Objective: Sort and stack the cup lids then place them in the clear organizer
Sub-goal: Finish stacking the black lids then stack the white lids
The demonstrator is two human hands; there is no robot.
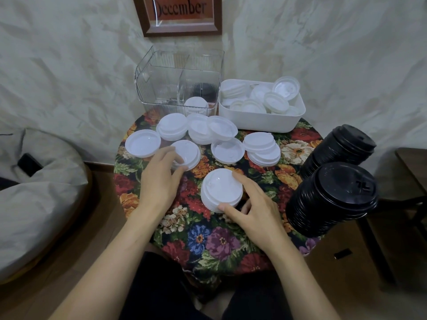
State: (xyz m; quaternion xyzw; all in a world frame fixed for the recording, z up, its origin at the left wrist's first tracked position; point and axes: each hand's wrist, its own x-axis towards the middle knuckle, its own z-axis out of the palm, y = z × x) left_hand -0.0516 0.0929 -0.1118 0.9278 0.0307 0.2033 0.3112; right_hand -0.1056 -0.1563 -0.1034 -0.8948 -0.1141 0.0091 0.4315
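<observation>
Head view: the right hand (256,213) clasps a short white lid stack (220,189), smooth and domed, mid-table on the floral cloth (208,239); the left hand (159,181) pinches a loose white lid (188,151) just beside it; more white lids lie scattered before the clear organizer (161,84) at the back.

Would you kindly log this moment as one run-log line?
right hand grips white plastic lid stack | left hand holds round white plastic lid

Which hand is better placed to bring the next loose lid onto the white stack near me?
Left. The left hand grips a loose white lid just left of the stack of white lids, while the right hand is busy holding that stack.
</observation>
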